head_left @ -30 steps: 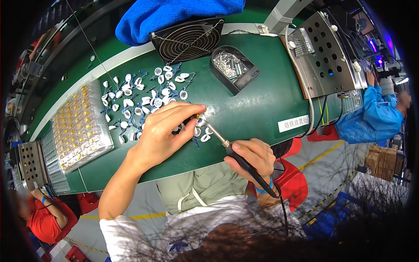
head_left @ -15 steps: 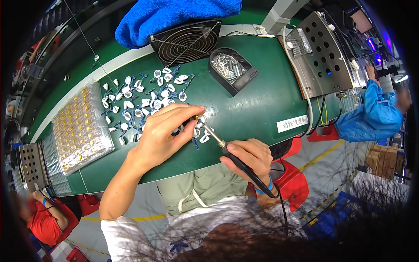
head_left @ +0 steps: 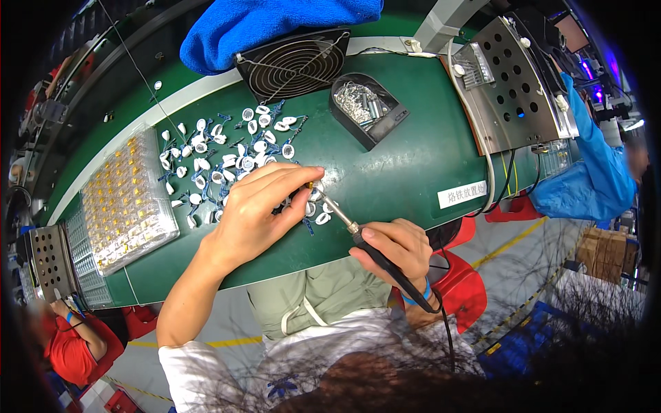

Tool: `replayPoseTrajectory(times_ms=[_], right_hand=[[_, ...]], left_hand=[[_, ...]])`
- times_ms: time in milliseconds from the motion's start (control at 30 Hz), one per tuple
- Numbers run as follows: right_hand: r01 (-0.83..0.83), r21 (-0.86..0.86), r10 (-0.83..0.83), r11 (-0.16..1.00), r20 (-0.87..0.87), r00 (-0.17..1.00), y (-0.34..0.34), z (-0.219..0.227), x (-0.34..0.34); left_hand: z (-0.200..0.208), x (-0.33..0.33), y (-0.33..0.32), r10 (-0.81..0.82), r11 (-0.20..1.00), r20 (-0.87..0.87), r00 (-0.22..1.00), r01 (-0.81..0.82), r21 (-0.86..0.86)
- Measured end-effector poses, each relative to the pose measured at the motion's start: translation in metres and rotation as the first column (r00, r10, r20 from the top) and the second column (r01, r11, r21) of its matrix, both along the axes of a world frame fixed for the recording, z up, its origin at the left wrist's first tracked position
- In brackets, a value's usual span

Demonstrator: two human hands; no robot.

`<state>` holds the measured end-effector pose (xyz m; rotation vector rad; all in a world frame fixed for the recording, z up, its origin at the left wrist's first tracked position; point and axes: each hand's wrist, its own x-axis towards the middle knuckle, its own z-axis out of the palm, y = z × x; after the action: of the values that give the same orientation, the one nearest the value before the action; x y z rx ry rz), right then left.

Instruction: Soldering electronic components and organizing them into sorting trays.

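My right hand (head_left: pixel 403 249) is wrapped round the dark handle of a soldering iron (head_left: pixel 339 215). Its metal shaft points up and left, and the tip reaches the fingertips of my left hand (head_left: pixel 258 212). Between thumb and fingers there, the left hand pinches a small gold-coloured part (head_left: pixel 311 185), mostly hidden by the fingers. Whether the tip touches it I cannot tell. Around and beyond my left hand lie many small white oval pieces (head_left: pixel 267 137) with short dark-blue leads, scattered on the green tabletop (head_left: pixel 413 158).
At left stands a clear plastic tray (head_left: pixel 131 206) with rows of gold-coloured parts. Beyond the pieces are a black fan (head_left: pixel 292 69), a blue towel (head_left: pixel 275 27) and a black bin (head_left: pixel 372 113) of metal bits. A perforated metal box (head_left: pixel 513 89) stands right. Co-workers sit at both sides.
My hands and the soldering iron hold nearly the same pose. At the right, the co-worker in blue has shifted an arm.
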<state>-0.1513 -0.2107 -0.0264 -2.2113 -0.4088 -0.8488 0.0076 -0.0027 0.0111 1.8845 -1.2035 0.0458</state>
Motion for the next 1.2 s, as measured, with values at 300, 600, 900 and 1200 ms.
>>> replayPoseTrajectory(times_ms=[300, 600, 900, 1200], right_hand=[[-0.003, 0.049, 0.0, 0.999, 0.047, 0.999, -0.003, -0.003, -0.001], [0.245, 0.079, -0.244, 0.966, -0.028, 0.969, -0.015, 0.015, 0.018], [0.151, 0.054, -0.155, 0.987, 0.08, 0.985, -0.022, 0.012, 0.013], [0.281, -0.333, -0.299, 0.9, -0.004, 0.954, -0.035, 0.021, 0.045]], left_hand=[[-0.001, 0.0, 0.001, -0.003, 1.0, -0.003, 1.0, 0.003, 0.005], [-0.001, 0.001, 0.0, -0.014, 1.0, -0.021, 1.0, 0.013, -0.022], [0.001, -0.001, 0.005, -0.033, 0.999, -0.029, 0.999, 0.032, -0.019], [0.026, 0.003, 0.02, 0.012, 0.999, 0.152, 0.988, -0.006, -0.034]])
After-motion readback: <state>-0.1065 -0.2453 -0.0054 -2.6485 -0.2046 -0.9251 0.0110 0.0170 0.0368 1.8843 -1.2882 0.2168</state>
